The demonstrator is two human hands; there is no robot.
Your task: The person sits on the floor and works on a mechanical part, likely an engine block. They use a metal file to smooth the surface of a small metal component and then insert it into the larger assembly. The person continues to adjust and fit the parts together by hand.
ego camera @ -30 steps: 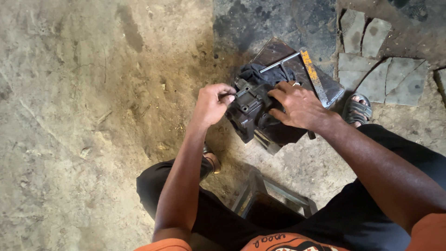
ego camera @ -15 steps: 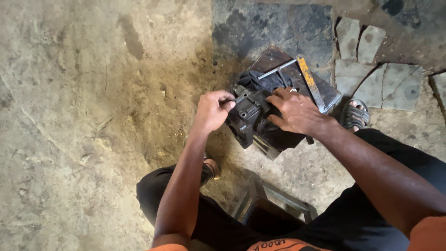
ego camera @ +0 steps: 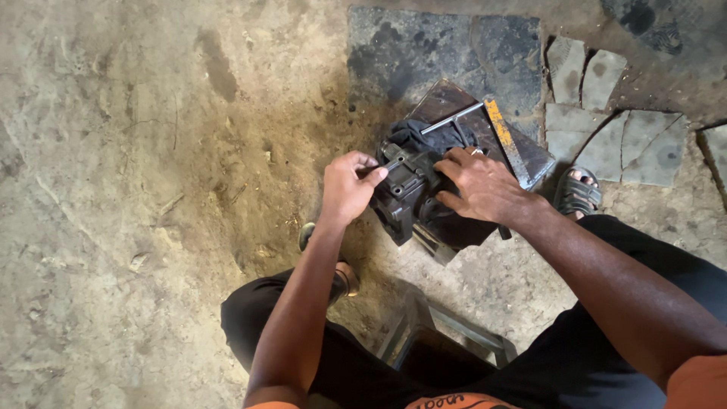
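Left hand (ego camera: 347, 187) clenched on the near-left edge of dark grey blocky metal part (ego camera: 405, 193); right hand (ego camera: 478, 185) grasping its right side. Part resting atop rusty square metal plate (ego camera: 522, 148).

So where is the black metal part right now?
In the head view, right of centre: the black metal part sits between the left hand and right hand, on a dark metal plate.
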